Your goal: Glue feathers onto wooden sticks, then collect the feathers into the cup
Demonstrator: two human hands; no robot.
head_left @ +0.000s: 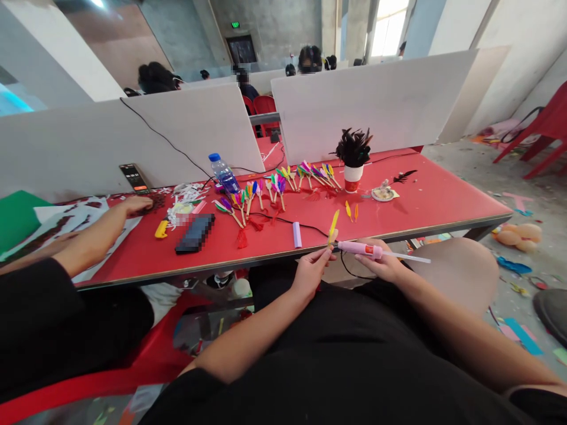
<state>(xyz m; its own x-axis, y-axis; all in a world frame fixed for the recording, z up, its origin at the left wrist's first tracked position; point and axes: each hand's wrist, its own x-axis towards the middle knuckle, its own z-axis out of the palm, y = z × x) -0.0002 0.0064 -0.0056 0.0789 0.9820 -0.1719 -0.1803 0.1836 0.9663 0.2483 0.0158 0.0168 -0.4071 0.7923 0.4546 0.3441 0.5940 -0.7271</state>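
My left hand (312,268) is closed around the lower end of a small piece with a yellow feather (333,225) standing upright from it. From the right, my right hand (385,264) grips a pink glue gun (359,249). The gun's tip points left and meets or nearly meets the base of the feather piece; I cannot tell if they touch. A pale glue stick (410,258) juts out of the gun's back end. Just beyond my hands, two small orange-yellow feathers (352,212) lie on the red table (398,221), and a lilac block (296,235) lies to their left.
Several colourful feathered sticks (279,186) with red tassels spread across the table. Behind them stand a water bottle (224,175) and a cup (353,178) of black feathers. A yellow cutter (162,229) and a dark, blurred object (195,234) lie left, near a co-worker's hand (137,205).
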